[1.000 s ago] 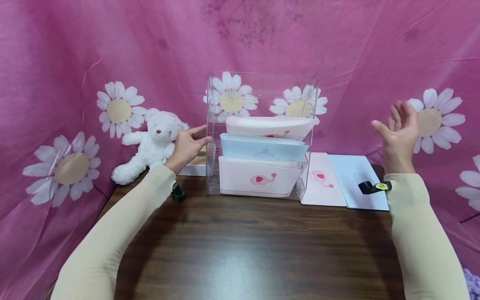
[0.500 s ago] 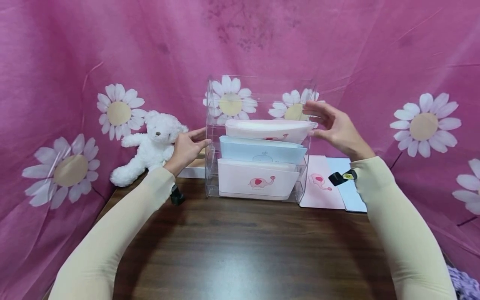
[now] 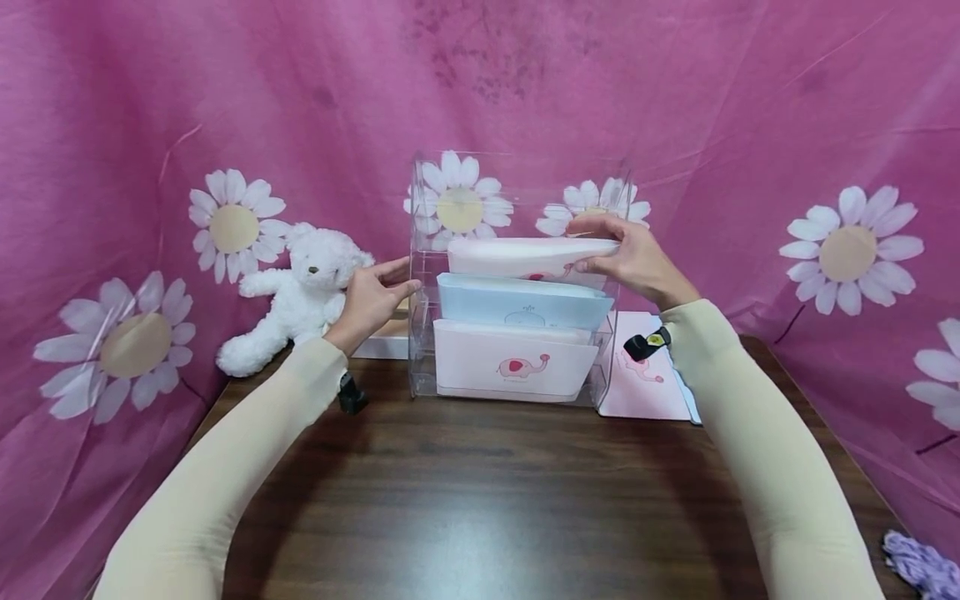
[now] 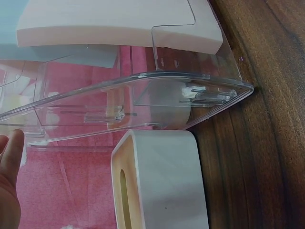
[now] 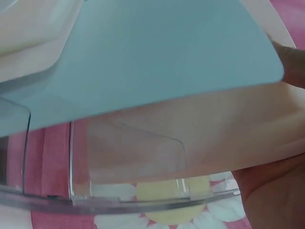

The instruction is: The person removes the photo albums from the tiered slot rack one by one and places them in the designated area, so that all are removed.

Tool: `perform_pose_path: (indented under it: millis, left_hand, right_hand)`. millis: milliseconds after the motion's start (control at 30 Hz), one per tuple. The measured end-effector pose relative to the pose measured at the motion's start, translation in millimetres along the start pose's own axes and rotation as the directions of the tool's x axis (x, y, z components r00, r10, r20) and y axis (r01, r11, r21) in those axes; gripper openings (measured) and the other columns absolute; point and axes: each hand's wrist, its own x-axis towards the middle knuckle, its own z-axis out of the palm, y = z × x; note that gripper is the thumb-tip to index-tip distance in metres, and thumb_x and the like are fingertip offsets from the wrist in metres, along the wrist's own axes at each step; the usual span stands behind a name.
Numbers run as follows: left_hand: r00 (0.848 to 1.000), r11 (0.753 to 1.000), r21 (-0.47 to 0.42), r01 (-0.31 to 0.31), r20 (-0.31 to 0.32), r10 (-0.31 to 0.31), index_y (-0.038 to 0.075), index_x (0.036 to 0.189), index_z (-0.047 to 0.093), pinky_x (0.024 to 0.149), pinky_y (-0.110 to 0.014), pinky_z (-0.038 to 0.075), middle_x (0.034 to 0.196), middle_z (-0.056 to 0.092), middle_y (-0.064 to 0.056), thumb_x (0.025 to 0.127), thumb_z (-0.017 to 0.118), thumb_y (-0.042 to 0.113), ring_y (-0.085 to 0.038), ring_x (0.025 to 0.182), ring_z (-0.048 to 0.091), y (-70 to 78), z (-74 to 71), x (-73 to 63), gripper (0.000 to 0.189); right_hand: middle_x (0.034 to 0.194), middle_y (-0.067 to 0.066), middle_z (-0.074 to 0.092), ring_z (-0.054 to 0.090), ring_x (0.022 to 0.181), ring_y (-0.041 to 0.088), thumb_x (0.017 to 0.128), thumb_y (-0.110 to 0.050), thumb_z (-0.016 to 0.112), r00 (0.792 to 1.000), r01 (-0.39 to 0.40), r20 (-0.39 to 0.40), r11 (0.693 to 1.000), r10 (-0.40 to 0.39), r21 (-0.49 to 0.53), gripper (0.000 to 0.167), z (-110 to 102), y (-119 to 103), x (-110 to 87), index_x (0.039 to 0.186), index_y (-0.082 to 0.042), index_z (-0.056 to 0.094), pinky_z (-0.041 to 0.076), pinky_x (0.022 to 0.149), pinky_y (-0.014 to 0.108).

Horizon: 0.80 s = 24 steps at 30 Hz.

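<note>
A clear acrylic rack [image 3: 422, 358] stands on the table with three booklets in its tiers. The front booklet [image 3: 480, 367] is pale pink with a red elephant, and the middle one [image 3: 480, 296] is light blue. Behind them, the rear pink booklet [image 3: 491, 250] has its right end between the thumb and fingers of my right hand [image 3: 633, 258]. The right wrist view shows that hand [image 5: 271, 195] at the booklet's end, partly hidden by the blue booklet. At the rack's left side, my left hand [image 3: 371, 300] touches the panel with extended fingers.
Left of the rack are a white teddy bear [image 3: 311, 271] and a white box with a slotted top [image 4: 171, 181]. A pink booklet [image 3: 637, 400] and a partly covered blue one lie at right. Purple knitted stuff [image 3: 918, 562] shows at the right edge.
My right hand has come leftward from the open space at right to the rack and taken hold of the rear pink booklet's right end. The left hand has stayed at the rack's left side.
</note>
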Motion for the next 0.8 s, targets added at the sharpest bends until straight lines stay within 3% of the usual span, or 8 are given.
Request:
perform_pose_path:
  millis: [200, 467, 800]
  left_hand:
    - [1.0, 1.0, 0.008, 0.0, 0.002, 0.0, 0.016, 0.143, 0.059, 0.101, -0.035, 0.058, 0.135, 0.068, -0.01, 0.092, 0.077, 0.022, -0.023, 0.122, 0.069, -0.5, -0.8, -0.5, 0.055]
    - [1.0, 1.0, 0.01, 0.003, 0.01, -0.003, 0.017, 0.143, 0.06, 0.1, -0.036, 0.059, 0.135, 0.068, -0.01, 0.092, 0.077, 0.02, -0.023, 0.121, 0.069, -2.3, 0.5, -1.1, 0.053]
    - [1.0, 1.0, -0.006, 0.012, 0.015, -0.011, 0.015, 0.143, 0.059, 0.1, -0.034, 0.058, 0.137, 0.067, -0.011, 0.092, 0.077, 0.02, -0.023, 0.123, 0.068, -2.7, -0.4, -0.1, 0.055]
  right_hand:
    - [0.145, 0.003, 0.061, 0.063, 0.112, 0.003, 0.087, -0.018, 0.081, 0.996, -0.059, -0.067, 0.998, 0.057, -0.033, 0.048, 2.9, -2.0, 6.9, 0.134, -0.017, 0.067, 0.054, 0.087, 0.013]
    - [0.145, 0.006, 0.061, 0.069, 0.1, 0.002, 0.088, -0.009, 0.079, 0.987, -0.113, -0.108, 0.993, 0.116, 0.031, 0.047, 8.1, -2.6, 11.6, 0.133, -0.016, 0.068, 0.06, 0.08, 0.015]
    - [0.146, 0.005, 0.061, 0.067, 0.113, 0.008, 0.086, -0.011, 0.082, 0.981, -0.12, -0.151, 0.993, 0.119, 0.003, 0.047, 9.8, -6.7, 15.7, 0.131, -0.02, 0.07, 0.06, 0.08, 0.014]
